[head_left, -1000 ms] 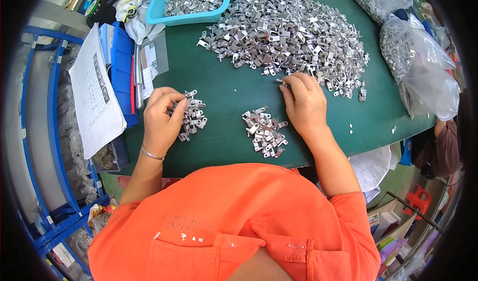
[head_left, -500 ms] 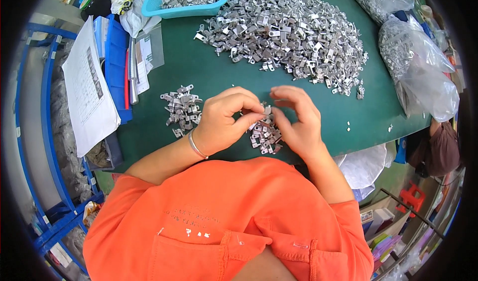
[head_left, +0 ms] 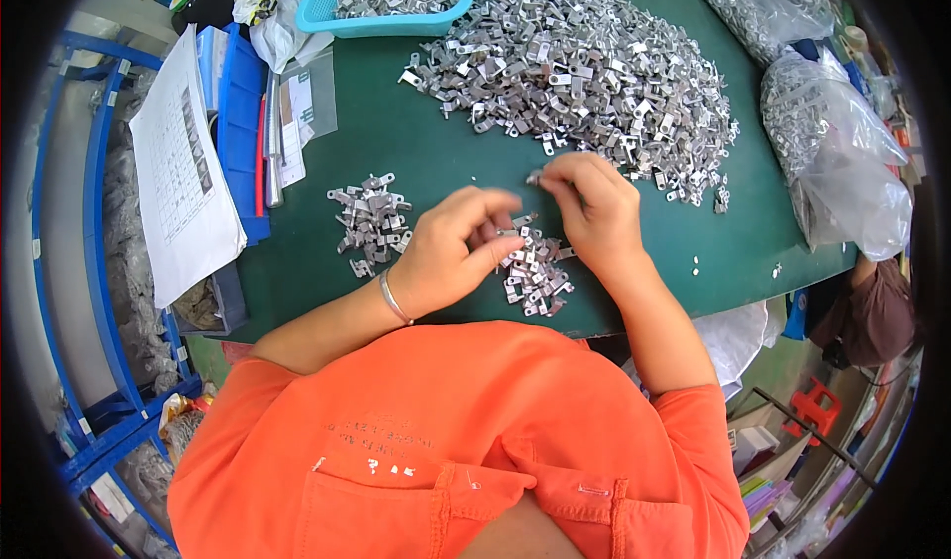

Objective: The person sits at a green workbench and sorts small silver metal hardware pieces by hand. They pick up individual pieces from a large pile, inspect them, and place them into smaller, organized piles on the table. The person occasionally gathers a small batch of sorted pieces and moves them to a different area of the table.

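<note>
My right hand pinches a small silver metal bracket between thumb and fingertips, just short of the large heap. Beside it on the left, my left hand has its thumb and forefinger apart, the other fingers curled and a little blurred; nothing shows in its grasp. Close under the hands lies a small pile of metal brackets, partly covered by the left fingertips. Another small bracket pile sits left of the left hand. A large heap of similar brackets spreads over the far part of the table.
The green table carries a light-blue basket of metal parts at the back. Clear bags of parts stand along the right edge. At left are a blue bin, printed sheets and a blue rack.
My hands have parted. The right one has moved away toward the large heap with a bracket in its fingertips; the left thumb and forefinger have come apart.
</note>
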